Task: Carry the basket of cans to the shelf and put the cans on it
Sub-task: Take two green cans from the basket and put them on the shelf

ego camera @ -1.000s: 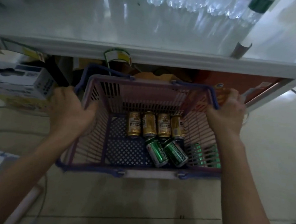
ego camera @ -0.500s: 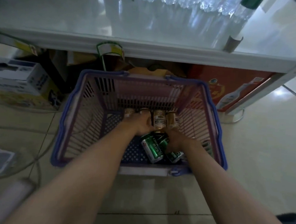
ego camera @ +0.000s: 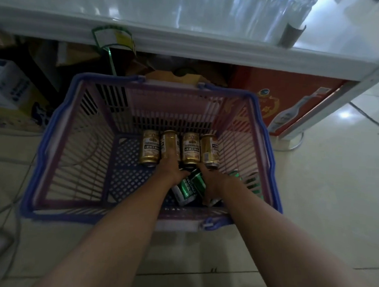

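A pink basket with a blue rim (ego camera: 51, 135) stands on the tiled floor in front of the white shelf (ego camera: 190, 45). Several gold cans (ego camera: 149, 146) lie in a row at its far end, with green cans (ego camera: 188, 187) lying nearer me. Both my arms reach down into the basket. My left hand (ego camera: 170, 170) is closed around the lower end of the second gold can (ego camera: 169, 142). My right hand (ego camera: 213, 181) lies over the green cans, its fingertips at the base of the rightmost gold can (ego camera: 209, 150); its grip is hidden.
Clear bottles (ego camera: 259, 10) stand on the shelf top, and a price tag (ego camera: 112, 36) hangs from its edge. Under the shelf are a red carton (ego camera: 282, 100) and boxes at the left (ego camera: 7, 88). Cables (ego camera: 3, 198) run over the floor on the left.
Both hands let go of the basket's sides and went down inside it. The left hand has closed on a gold can, and the right has moved from the green cans toward the gold ones.
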